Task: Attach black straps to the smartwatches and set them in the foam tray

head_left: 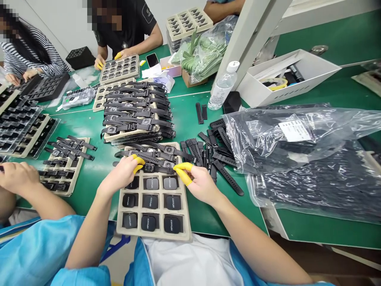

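Plainly, in the head view, a black watch (149, 168) is pinched at its left side by the left hand (126, 171) and at its strap end by the right hand (201, 182), yellow covers being worn on fingertips. It is held over a beige tray (187, 216) set at the near edge of the bench (208, 220). Loose straps (228, 177) are heaped beside the tray; toward the far edge, watches are piled in a stack (135, 115).

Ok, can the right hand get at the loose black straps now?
Likely yes: the loose black straps lie beside the right hand, nothing visible between, though it appears busy at a watch.
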Tool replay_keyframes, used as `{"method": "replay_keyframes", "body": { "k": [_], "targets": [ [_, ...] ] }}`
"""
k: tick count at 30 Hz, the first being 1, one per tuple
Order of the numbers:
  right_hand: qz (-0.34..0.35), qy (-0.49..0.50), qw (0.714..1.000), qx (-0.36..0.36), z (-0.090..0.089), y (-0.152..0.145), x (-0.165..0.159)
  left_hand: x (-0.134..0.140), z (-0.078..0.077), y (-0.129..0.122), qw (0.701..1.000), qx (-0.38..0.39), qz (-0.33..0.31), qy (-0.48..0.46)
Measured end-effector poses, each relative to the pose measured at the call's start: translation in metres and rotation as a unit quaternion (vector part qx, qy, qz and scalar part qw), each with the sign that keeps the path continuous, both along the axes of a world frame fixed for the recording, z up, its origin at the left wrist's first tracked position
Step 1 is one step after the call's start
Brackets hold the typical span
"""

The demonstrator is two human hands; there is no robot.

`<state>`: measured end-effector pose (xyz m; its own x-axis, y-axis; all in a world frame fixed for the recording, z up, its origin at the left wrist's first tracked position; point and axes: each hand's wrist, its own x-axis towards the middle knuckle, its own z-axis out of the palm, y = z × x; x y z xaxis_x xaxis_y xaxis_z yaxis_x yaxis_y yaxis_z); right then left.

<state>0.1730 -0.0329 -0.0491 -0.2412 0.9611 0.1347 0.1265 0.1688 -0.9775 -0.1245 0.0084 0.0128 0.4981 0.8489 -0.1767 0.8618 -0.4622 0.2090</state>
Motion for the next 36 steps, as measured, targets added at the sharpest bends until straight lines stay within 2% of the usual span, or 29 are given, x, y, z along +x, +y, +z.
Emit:
{"method": "replay_keyframes", "body": {
  "k": [2, 5, 8, 10, 13, 17, 21, 25, 28, 31, 34, 36],
  "targets": [
    [-0.043, 0.015, 0.999, 0.01, 0.0, 0.002, 0.003, 0.0, -0.008, 0.002, 1.0, 0.022, -0.01, -0.007],
    [-0.13, -0.006, 0.991, 0.042, -0.002, 0.01, 0.011, -0.002, -0.022, 0.003, 0.993, 0.118, -0.019, -0.023],
    [-0.209, -0.119, 0.963, 0.117, -0.009, 0.025, 0.025, -0.007, -0.03, -0.001, 0.971, 0.238, 0.008, -0.034],
    [-0.228, -0.209, 0.938, 0.157, -0.017, 0.037, 0.034, -0.012, -0.029, -0.007, 0.963, 0.266, 0.023, -0.026],
    [-0.208, -0.298, 0.914, 0.178, -0.032, 0.052, 0.043, -0.02, -0.016, -0.019, 0.978, 0.208, 0.013, 0.023],
    [-0.17, -0.387, 0.892, 0.158, -0.046, 0.062, 0.043, -0.026, 0.0, -0.033, 0.985, 0.122, 0.007, 0.122],
    [-0.172, -0.464, 0.861, 0.122, -0.044, 0.064, 0.036, -0.017, 0.005, -0.036, 0.977, 0.11, 0.014, 0.184],
    [-0.182, -0.49, 0.845, 0.113, -0.04, 0.064, 0.03, -0.007, 0.006, -0.033, 0.971, 0.126, 0.017, 0.205],
    [-0.198, -0.471, 0.853, 0.105, -0.045, 0.064, 0.03, -0.009, 0.005, -0.03, 0.97, 0.132, 0.007, 0.202],
    [-0.22, -0.388, 0.89, 0.097, -0.052, 0.067, 0.034, -0.016, 0.0, -0.028, 0.969, 0.144, -0.008, 0.2],
    [-0.266, -0.228, 0.932, 0.09, -0.053, 0.07, 0.041, -0.02, -0.002, -0.028, 0.966, 0.156, -0.007, 0.207],
    [-0.292, -0.088, 0.951, 0.057, -0.048, 0.068, 0.046, -0.02, -0.002, -0.028, 0.963, 0.159, -0.007, 0.215]
  ]
}}
